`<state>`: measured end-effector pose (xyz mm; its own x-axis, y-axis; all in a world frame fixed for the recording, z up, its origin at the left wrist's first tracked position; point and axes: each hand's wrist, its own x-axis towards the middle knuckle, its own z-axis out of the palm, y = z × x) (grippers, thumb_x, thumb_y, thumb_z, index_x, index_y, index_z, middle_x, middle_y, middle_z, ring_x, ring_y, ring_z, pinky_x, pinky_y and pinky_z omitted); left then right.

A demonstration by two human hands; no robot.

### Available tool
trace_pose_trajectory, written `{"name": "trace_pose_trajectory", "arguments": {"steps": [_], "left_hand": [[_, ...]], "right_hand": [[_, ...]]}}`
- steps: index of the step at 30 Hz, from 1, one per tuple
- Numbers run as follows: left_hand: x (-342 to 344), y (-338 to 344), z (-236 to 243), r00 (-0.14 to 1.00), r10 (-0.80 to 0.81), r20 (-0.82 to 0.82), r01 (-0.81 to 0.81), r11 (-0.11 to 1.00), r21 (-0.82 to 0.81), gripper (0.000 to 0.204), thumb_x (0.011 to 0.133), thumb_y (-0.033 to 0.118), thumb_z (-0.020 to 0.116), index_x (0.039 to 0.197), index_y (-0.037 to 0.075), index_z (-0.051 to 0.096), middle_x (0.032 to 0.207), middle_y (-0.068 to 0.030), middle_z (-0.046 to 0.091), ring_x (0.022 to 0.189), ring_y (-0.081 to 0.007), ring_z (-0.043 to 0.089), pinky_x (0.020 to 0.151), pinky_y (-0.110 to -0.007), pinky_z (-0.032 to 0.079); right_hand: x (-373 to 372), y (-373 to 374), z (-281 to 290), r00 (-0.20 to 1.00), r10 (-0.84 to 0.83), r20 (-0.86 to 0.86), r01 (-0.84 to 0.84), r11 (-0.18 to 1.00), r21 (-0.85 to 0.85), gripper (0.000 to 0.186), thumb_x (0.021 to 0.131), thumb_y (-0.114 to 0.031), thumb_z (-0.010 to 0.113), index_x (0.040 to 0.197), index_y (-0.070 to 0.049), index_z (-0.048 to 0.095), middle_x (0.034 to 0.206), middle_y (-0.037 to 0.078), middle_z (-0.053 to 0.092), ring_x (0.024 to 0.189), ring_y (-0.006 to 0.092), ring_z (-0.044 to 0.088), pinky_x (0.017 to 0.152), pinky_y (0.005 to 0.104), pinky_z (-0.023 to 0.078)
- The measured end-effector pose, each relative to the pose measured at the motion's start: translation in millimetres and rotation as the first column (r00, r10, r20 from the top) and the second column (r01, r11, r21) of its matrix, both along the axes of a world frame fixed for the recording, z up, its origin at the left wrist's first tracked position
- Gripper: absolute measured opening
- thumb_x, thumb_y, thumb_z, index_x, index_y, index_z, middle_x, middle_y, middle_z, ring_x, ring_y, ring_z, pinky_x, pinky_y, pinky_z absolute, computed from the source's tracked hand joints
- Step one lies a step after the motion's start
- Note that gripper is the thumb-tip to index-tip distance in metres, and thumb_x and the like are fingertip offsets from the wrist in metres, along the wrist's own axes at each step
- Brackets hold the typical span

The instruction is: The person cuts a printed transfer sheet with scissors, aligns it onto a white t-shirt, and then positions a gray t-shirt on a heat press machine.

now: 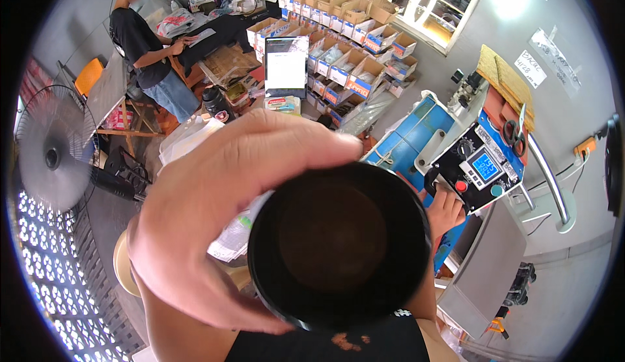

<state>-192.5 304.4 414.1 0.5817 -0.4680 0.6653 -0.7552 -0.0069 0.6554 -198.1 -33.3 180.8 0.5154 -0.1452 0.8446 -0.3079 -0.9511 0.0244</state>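
Observation:
A black cup (pixel 338 248) fills the lower middle of the view very close up, its dark round inside facing me. My left hand (pixel 208 193) is wrapped round it from the left. Behind the cup at the right, my right hand (pixel 446 206) has its fingers curled on a dark handle of a blue machine (pixel 407 134); part of that hand is hidden. The machine's control panel (pixel 478 163) has a lit display and red and green buttons.
A person (pixel 140 56) works at the back left. A fan (pixel 52 157) stands at the left. A laptop (pixel 286 69), a black bottle (pixel 215 101) and several rows of small boxes (pixel 342 62) are behind. Scissors (pixel 514 134) hang by the machine.

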Motion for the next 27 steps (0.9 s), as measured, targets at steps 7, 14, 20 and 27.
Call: {"name": "trace_pose_trajectory", "arguments": {"steps": [7, 14, 20, 27], "left_hand": [[-36.8, -62.1, -12.7, 0.907, 0.340, 0.250, -0.294, 0.934, -0.202, 0.063, 0.065, 0.018, 0.092, 0.112, -0.003, 0.057, 0.098, -0.0183, 0.060, 0.081, -0.0266, 0.069, 0.078, -0.036, 0.058], [-59.6, -78.0, -16.4, 0.927, 0.298, 0.226, -0.262, 0.949, -0.176, 0.064, 0.064, 0.018, 0.092, 0.113, -0.003, 0.057, 0.101, -0.0191, 0.060, 0.084, -0.0271, 0.068, 0.080, -0.036, 0.057], [-71.9, -85.1, -17.2, 0.941, 0.261, 0.217, -0.229, 0.960, -0.162, 0.065, 0.064, 0.017, 0.092, 0.115, -0.003, 0.056, 0.103, -0.0197, 0.060, 0.086, -0.0275, 0.068, 0.081, -0.037, 0.056], [-79.9, -72.2, -10.7, 0.951, 0.236, 0.200, -0.211, 0.968, -0.138, 0.067, 0.063, 0.016, 0.092, 0.116, -0.003, 0.056, 0.106, -0.0205, 0.060, 0.088, -0.0280, 0.067, 0.083, -0.037, 0.056]], "right_hand": [[-7.3, 2.1, 9.5, 0.998, 0.063, -0.023, -0.062, 0.998, 0.026, 0.036, 0.073, -0.022, 0.070, 0.107, -0.009, 0.065, 0.098, 0.006, 0.059, 0.093, 0.0273, 0.055, 0.082, 0.0428, 0.033], [-9.2, 1.1, 6.6, 0.996, 0.081, -0.022, -0.079, 0.994, 0.075, 0.038, 0.074, -0.023, 0.070, 0.110, -0.009, 0.065, 0.100, 0.007, 0.059, 0.094, 0.0270, 0.055, 0.083, 0.0426, 0.034], [-9.4, 0.2, 11.0, 0.997, 0.072, 0.003, -0.072, 0.997, 0.040, 0.040, 0.074, -0.023, 0.070, 0.112, -0.009, 0.066, 0.100, 0.006, 0.059, 0.094, 0.0269, 0.055, 0.083, 0.0423, 0.033], [-10.0, 3.1, 9.9, 0.995, 0.104, 0.008, -0.104, 0.993, 0.050, 0.041, 0.074, -0.023, 0.070, 0.113, -0.009, 0.065, 0.103, 0.007, 0.060, 0.098, 0.0274, 0.055, 0.085, 0.0433, 0.034]]}}
